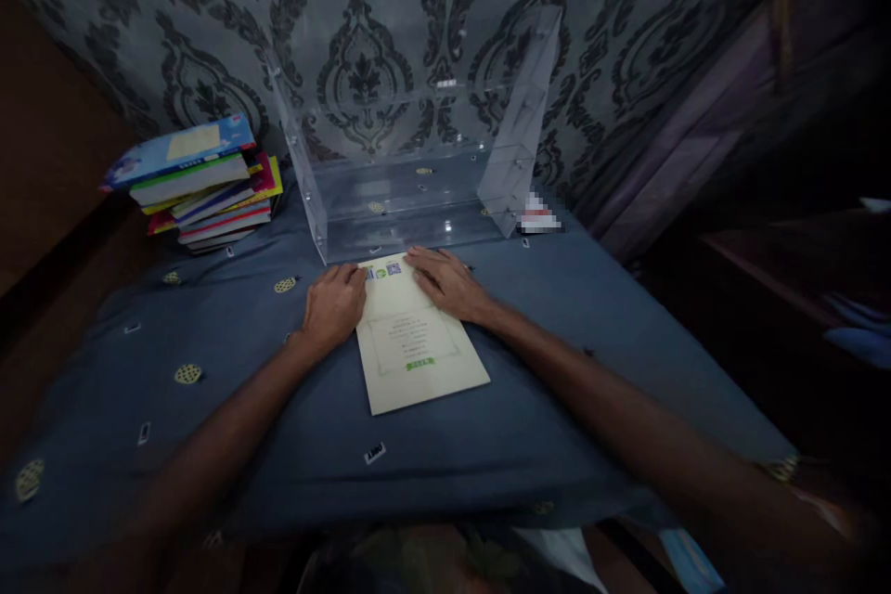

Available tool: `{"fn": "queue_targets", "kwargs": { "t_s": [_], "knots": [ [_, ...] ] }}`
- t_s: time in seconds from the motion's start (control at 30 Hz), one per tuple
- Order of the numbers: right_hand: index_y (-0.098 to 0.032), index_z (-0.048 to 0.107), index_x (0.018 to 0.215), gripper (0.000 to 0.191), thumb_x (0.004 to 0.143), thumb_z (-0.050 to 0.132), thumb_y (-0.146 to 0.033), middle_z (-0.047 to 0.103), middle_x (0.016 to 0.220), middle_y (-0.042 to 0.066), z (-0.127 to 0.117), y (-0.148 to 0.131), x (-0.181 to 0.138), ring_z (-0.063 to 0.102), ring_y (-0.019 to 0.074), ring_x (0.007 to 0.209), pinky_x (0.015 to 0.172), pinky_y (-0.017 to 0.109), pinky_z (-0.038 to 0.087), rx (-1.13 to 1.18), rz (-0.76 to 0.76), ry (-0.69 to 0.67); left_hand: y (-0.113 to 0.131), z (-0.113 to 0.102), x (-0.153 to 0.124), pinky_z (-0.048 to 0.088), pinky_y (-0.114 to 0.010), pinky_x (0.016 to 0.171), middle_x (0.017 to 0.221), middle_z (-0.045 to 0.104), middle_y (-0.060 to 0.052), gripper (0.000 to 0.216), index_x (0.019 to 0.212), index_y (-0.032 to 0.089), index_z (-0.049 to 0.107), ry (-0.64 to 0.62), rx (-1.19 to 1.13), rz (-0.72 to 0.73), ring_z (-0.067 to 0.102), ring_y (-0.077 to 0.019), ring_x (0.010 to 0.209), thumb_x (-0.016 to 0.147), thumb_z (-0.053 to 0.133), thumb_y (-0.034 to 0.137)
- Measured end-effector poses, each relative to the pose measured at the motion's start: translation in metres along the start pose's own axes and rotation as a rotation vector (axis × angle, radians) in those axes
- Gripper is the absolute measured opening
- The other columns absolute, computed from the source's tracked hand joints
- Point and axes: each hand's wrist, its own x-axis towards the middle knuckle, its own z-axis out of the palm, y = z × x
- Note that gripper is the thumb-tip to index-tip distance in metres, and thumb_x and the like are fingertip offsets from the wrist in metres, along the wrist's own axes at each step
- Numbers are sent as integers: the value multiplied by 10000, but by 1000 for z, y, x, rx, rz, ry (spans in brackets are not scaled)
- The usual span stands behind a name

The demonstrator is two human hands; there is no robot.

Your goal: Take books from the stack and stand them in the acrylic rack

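A thin cream-coloured book [418, 343] lies flat on the blue cloth, its cover printed with small text, a green label at the near end and square codes at the far end. My left hand [336, 302] is at the book's far left edge, its fingers bent and closed against that edge. On the far right corner rests my right hand [449, 285], fingers stretched out over the cover and edge. Just beyond both hands stands a clear plastic rack [511, 158] with see-through shelves and side panels.
A stack of books [209, 181] with a blue one on top stands at the back left. A blurred-out white and red item [539, 213] lies right of the rack. Patterned wallpaper [362, 65] rises behind. The patterned blue cloth [243, 418] covers the table.
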Motion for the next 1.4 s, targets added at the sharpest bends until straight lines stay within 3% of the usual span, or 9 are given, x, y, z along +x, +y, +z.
{"fn": "queue_targets", "kwargs": {
  "t_s": [0.23, 0.53, 1.03, 1.2, 1.3, 1.4],
  "knots": [
    [-151, 592, 1377, 458, 1001, 371, -288, 575, 1478, 129, -3, 19, 3, 478, 216, 1425, 1186, 450, 369, 130, -126, -5, 0, 10, 4, 450, -460, 1100, 1425, 605, -153, 393, 1341, 111, 603, -15, -121, 168, 577, -289, 1306, 1012, 442, 252],
    [-218, 509, 1463, 510, 1051, 307, -441, 545, 1512, 91, -12, 31, 5, 475, 216, 1426, 1176, 474, 385, 310, -140, -91, 38, 10, 15, 300, -496, 1218, 1565, 450, -162, 528, 1500, 95, 435, -141, -228, 460, 393, -256, 1479, 1066, 317, 371],
    [-205, 467, 1496, 576, 1017, 394, -517, 498, 1551, 93, -5, 28, 2, 389, 268, 1481, 1207, 519, 323, 178, -163, -65, 73, -14, -30, 154, -498, 1269, 1576, 452, -38, 464, 1509, 238, 451, -273, -420, 841, 300, -207, 1525, 1085, 330, 382],
    [-154, 428, 1515, 609, 1016, 393, -501, 428, 1595, 127, -6, 22, -3, 301, 276, 1524, 1229, 515, 265, 101, -175, -91, 76, -15, -35, 203, -508, 1253, 1552, 490, -50, 436, 1482, 232, 483, -240, -415, 866, 353, -218, 1501, 1081, 351, 339],
    [-150, 428, 1513, 583, 1031, 353, -471, 392, 1614, 134, -8, 13, -8, 272, 294, 1534, 1233, 556, 225, 44, -145, -99, 76, -16, -37, 308, -490, 1206, 1519, 531, -70, 401, 1424, 242, 547, -164, -405, 862, 435, -225, 1449, 1079, 360, 325],
    [-183, 443, 1507, 552, 1041, 331, -458, 381, 1624, 106, -9, 6, -13, 273, 299, 1533, 1233, 578, 213, 16, -128, -100, 74, -19, -43, 458, -428, 1069, 1345, 662, -87, 338, 1296, 239, 642, -88, -387, 831, 590, -224, 1268, 1067, 404, 312]
  ]
}}
